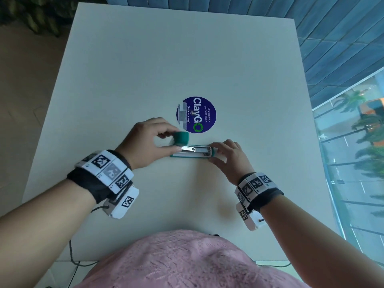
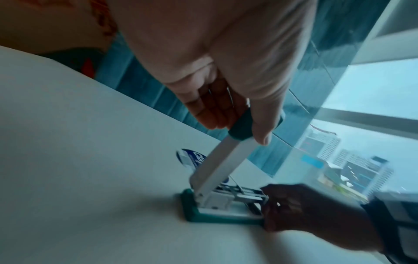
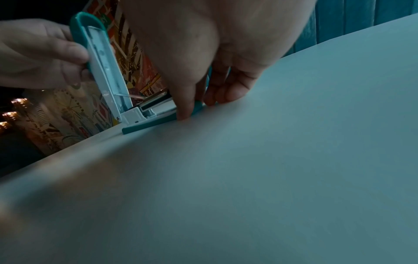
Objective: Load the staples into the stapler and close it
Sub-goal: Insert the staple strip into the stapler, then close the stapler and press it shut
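Observation:
A teal-and-white stapler [image 1: 192,152] lies on the white table [image 1: 145,69], its base flat and its top cover [image 2: 222,160] raised steeply on the hinge. My left hand [image 1: 153,142] pinches the teal tip of that cover [image 1: 181,138] between thumb and fingers. The metal staple channel [image 1: 195,149] lies exposed under it. My right hand [image 1: 225,154] grips the right end of the base [image 3: 158,121], thumb on the near side and fingers on the far side, pressing it to the table. I cannot tell whether staples lie in the channel.
A round blue sticker [image 1: 196,114] is stuck to the table just beyond the stapler. A small greyish strip [image 1: 184,116] lies on its left part. A window [image 1: 353,142] runs along the right of the table.

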`<state>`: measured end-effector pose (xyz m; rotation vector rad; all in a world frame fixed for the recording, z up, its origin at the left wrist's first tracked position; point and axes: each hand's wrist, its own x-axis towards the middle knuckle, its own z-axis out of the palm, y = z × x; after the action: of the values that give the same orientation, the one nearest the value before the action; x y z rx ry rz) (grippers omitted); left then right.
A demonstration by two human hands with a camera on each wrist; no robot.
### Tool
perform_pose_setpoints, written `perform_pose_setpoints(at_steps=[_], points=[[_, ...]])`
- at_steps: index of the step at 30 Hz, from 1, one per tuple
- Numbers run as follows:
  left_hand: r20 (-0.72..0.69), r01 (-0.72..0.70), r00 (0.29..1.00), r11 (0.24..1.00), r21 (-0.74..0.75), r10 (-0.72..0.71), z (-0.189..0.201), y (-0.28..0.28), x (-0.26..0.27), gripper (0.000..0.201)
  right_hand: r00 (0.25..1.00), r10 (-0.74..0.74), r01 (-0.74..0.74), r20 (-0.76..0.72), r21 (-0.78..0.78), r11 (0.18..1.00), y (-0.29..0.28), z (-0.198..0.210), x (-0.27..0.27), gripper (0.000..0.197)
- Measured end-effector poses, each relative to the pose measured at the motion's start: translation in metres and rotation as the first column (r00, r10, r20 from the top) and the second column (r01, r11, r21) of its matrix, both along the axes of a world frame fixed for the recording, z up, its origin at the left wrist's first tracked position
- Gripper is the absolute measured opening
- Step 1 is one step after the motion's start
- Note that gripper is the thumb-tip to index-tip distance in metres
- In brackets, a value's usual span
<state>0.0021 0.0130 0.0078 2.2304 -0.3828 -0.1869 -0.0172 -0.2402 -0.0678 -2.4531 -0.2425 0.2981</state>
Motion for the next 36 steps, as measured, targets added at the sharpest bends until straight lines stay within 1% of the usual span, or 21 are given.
perform_pose_setpoints(at_steps=[3,7,9,14,18,22,25,28,30,33,36], points=[[0.025,0.086,0.996,0.995,0.041,-0.087,-0.012,-0.026,0.005,0.035,1.0,0.002,-0.002,0.013,0.01,1.0,0.0,-0.002,-0.001,0.034],[-0.02,0.176,0.984,0.974,0.143,-0.175,-0.027,-0.05,0.011,0.033,1.0,-0.002,0.002,0.015,0.031,1.0,-0.002,-0.002,-0.001,0.034],[-0.045,0.195,0.981,0.965,0.174,-0.19,-0.03,-0.056,0.013,0.031,1.0,-0.006,0.005,0.013,0.034,0.999,-0.002,-0.002,-0.001,0.034],[-0.071,0.175,0.984,0.968,0.182,-0.165,-0.034,-0.059,0.015,0.033,1.0,-0.004,0.004,0.004,0.032,0.999,-0.004,-0.003,0.0,0.034],[-0.087,0.183,0.982,0.958,0.221,-0.168,-0.038,-0.063,0.014,0.034,1.0,-0.013,0.013,-0.01,0.047,0.999,-0.004,-0.004,0.001,0.034],[-0.065,0.189,0.982,0.965,0.184,-0.18,-0.041,-0.06,0.012,0.035,1.0,-0.014,0.014,-0.007,0.056,0.998,-0.004,-0.004,0.0,0.033],[-0.06,0.216,0.976,0.957,0.191,-0.209,-0.041,-0.051,0.011,0.044,1.0,-0.013,0.013,0.001,0.048,0.999,-0.004,-0.004,-0.001,0.033],[-0.059,0.163,0.986,0.957,0.24,-0.153,-0.043,-0.035,0.01,0.052,1.0,-0.009,0.01,-0.021,0.03,1.0,-0.004,-0.001,0.001,0.033],[-0.075,0.117,0.992,0.955,0.272,-0.1,-0.047,-0.024,0.008,0.045,1.0,0.002,-0.002,-0.026,0.017,1.0,-0.004,0.0,0.001,0.033],[-0.093,0.1,0.993,0.955,0.278,-0.077,-0.053,-0.017,0.004,0.03,1.0,0.005,-0.004,-0.024,0.017,1.0,-0.004,0.001,0.001,0.033],[-0.077,0.084,0.995,0.961,0.265,-0.066,-0.056,-0.017,0.003,0.028,1.0,0.006,-0.005,-0.024,0.019,1.0,-0.004,0.001,0.001,0.033]])
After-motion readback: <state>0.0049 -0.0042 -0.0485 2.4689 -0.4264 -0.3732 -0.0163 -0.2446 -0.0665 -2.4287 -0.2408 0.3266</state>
